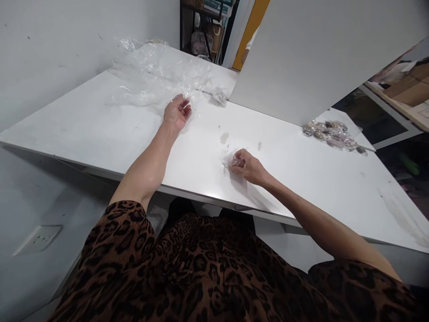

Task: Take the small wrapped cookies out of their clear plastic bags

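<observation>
My left hand [177,112] is at the edge of a loose heap of clear plastic bags [147,71]. Its fingers are loosely curled and apart, with thin film behind and beside them; I see no firm grip on it. Lower and to the right, my right hand [250,167] pinches a small clear plastic packet [238,161] just over the white table [208,147]. Something brownish-pink shows inside the packet, too small to make out. Another crumpled clear packet [219,97] lies beyond my hands, by the foot of a white panel.
A big white panel [311,53] stands across the table's far side. By its right corner lies a pile of small wrapped packets [335,134] with brown and pinkish contents. A dark shelf [201,27] is behind the table. Cardboard boxes [414,85] sit at the right.
</observation>
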### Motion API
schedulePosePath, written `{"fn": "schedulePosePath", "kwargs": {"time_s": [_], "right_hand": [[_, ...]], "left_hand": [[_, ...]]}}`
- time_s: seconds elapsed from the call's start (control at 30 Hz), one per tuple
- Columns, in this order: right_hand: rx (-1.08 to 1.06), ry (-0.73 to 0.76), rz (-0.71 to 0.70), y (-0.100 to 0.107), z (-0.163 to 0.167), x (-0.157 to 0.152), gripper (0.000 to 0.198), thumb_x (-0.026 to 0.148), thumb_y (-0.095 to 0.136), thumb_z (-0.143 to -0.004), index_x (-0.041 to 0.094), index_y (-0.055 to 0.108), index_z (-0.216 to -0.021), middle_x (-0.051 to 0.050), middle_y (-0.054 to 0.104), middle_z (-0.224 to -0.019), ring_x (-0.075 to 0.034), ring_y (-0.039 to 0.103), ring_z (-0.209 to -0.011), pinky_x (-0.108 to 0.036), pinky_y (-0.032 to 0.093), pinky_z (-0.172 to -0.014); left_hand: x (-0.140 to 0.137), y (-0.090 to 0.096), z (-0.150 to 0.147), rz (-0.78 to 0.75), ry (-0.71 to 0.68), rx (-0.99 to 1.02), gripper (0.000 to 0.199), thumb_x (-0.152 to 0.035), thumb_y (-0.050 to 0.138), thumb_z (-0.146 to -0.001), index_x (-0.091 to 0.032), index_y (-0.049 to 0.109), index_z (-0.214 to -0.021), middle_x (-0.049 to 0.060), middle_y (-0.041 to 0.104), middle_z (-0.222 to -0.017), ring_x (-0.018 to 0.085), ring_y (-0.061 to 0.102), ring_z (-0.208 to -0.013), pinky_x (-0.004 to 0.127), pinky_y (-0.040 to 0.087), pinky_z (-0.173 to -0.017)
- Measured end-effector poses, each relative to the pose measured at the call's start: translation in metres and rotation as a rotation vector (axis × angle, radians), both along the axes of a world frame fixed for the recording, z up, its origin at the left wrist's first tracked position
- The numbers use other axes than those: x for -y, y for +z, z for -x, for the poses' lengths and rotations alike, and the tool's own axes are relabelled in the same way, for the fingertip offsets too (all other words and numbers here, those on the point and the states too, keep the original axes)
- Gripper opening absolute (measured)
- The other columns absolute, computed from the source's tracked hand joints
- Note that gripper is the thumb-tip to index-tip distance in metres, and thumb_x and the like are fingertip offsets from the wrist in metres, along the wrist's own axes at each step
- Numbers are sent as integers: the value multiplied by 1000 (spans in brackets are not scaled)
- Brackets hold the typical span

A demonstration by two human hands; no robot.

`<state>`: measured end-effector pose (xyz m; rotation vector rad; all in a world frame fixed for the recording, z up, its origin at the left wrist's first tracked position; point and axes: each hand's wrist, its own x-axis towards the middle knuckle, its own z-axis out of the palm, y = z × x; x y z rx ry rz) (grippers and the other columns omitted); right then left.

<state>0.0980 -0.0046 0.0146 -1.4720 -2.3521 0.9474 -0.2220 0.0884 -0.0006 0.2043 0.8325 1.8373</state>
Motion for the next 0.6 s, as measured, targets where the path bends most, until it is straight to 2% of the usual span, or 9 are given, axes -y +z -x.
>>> {"fn": "schedulePosePath", "kwargs": {"time_s": [0.07, 0.13, 0.17, 0.23, 0.27, 0.33, 0.5, 0.57, 0.6], "right_hand": [[-127, -56, 52, -1, -8, 0, 71, 32, 74, -78, 26, 43, -141, -1, 58, -91, -19, 58, -79, -36, 51, -75], [-236, -131, 38, 1, -21, -1, 87, 36, 79, -73, 25, 38, -149, -1, 58, -93, -19, 59, -80, -35, 51, -74], [-262, -172, 21, 2, -28, -1, 82, 39, 81, -71, 24, 45, -143, -1, 58, -92, -19, 59, -80, -34, 51, -73], [-246, -233, 28, 4, -46, 0, 55, 43, 82, -69, 21, 62, -115, -2, 58, -86, -18, 56, -78, -33, 48, -69], [-218, -254, 57, 5, -56, 1, 44, 44, 83, -68, 21, 63, -98, -1, 57, -82, -17, 53, -75, -32, 45, -66], [-185, -295, 148, 6, -77, 3, 39, 44, 85, -65, 21, 58, -80, 0, 55, -74, -15, 50, -69, -30, 40, -60], [-402, -547, 384, 2, -147, -23, 46, 43, 94, -59, 17, 61, -79, 3, 51, -63, -9, 42, -53, -25, 27, -47], [-474, -754, 359, 3, -176, -57, 45, 30, 98, -53, 16, 60, -72, 2, 52, -59, -8, 40, -49, -25, 26, -43], [-510, -855, 277, 7, -190, -79, 42, 22, 97, -52, 16, 59, -70, 1, 54, -59, -8, 41, -48, -25, 27, -42]], "left_hand": [[1, 2, 0, 2, 3, -17, 24, -38, 80, -88, -20, 68, -97, 4, 75, -90, 14, 74, -80, 23, 59, -78], [2, 5, -2, 2, 9, -27, 22, -37, 81, -87, -21, 67, -94, 2, 74, -85, 12, 71, -72, 20, 57, -69], [4, 8, -2, 5, 10, -28, 20, -35, 80, -87, -21, 66, -92, 1, 73, -82, 11, 69, -68, 19, 55, -64], [7, 13, -5, 19, 8, -25, 17, -30, 80, -87, -22, 65, -86, 0, 71, -74, 9, 64, -61, 17, 52, -56], [9, 16, -6, 27, 3, -24, 17, -27, 79, -87, -22, 63, -82, 0, 69, -72, 9, 62, -58, 16, 51, -53], [13, 22, -9, 41, -11, -29, 20, -23, 80, -86, -22, 61, -78, -1, 68, -68, 8, 59, -54, 15, 50, -50], [22, 34, -17, 60, -32, -44, 18, -16, 73, -88, -21, 60, -76, -2, 68, -68, 6, 59, -53, 14, 52, -51], [25, 38, -19, 70, -28, -48, 18, -13, 69, -90, -20, 60, -76, -2, 68, -67, 6, 59, -52, 14, 52, -52], [26, 39, -20, 77, -29, -56, 17, -13, 68, -91, -19, 60, -76, -2, 68, -67, 6, 59, -52, 14, 52, -52]]}}
